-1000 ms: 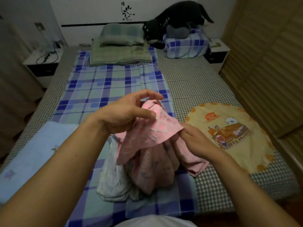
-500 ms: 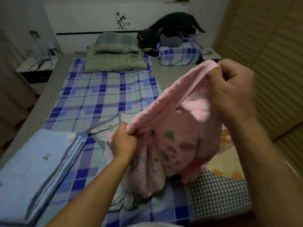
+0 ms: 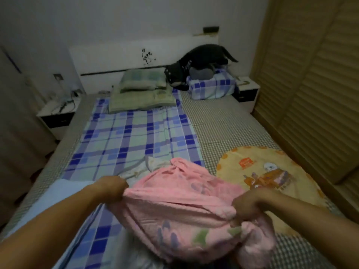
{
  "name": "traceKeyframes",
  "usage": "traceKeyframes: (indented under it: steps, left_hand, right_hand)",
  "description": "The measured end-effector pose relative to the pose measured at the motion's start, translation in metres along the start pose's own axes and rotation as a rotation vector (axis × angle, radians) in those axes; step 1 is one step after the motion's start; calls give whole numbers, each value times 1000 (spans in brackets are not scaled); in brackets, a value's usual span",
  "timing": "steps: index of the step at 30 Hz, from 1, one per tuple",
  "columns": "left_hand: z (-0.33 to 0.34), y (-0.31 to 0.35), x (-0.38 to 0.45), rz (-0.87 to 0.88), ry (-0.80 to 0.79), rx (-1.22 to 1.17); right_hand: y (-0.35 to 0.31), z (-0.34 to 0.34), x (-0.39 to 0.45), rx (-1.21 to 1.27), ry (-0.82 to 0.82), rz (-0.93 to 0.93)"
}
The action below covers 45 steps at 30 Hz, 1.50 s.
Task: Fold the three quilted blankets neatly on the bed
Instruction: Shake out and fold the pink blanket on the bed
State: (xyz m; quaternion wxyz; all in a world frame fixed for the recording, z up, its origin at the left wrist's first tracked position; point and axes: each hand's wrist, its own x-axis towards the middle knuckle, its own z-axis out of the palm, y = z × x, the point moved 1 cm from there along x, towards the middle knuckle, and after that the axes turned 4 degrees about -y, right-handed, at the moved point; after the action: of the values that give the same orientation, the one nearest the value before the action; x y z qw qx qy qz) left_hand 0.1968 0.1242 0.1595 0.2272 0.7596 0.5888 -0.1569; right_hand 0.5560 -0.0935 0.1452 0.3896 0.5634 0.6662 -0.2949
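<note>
Pink blanket (image 3: 180,206) now lower, long axis L-R, edge pinched betw. left hand (image 3: 113,188) & right hand (image 3: 250,206).

a home bedroom, dimly lit: a double bed (image 3: 229,129) with a checked cover and a blue plaid sheet (image 3: 136,138) fills the room, set against a white headboard (image 3: 120,59) with a flower decal. pillows (image 3: 143,88) are stacked at its head, beside a dark plush toy (image 3: 196,65) lying on a folded plaid bundle (image 3: 211,87). white nightstands (image 3: 56,115) flank the bed, the left one carrying cables. louvred wooden wardrobe doors (image 3: 310,84) line the right wall.
</note>
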Motion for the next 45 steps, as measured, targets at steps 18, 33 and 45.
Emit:
traceKeyframes:
  steps: [18, 33, 45]
  left_hand:
    - [-485, 88, -315, 148, 1756, 13]
    - [-11, -131, -115, 359, 129, 281]
    - [249, -249, -172, 23, 36, 188]
  right_hand:
    - [65, -301, -488, 15, 2065, 1095]
    - [-2, -18, -168, 76, 939, 772]
    - [-97, 256, -56, 947, 581, 951]
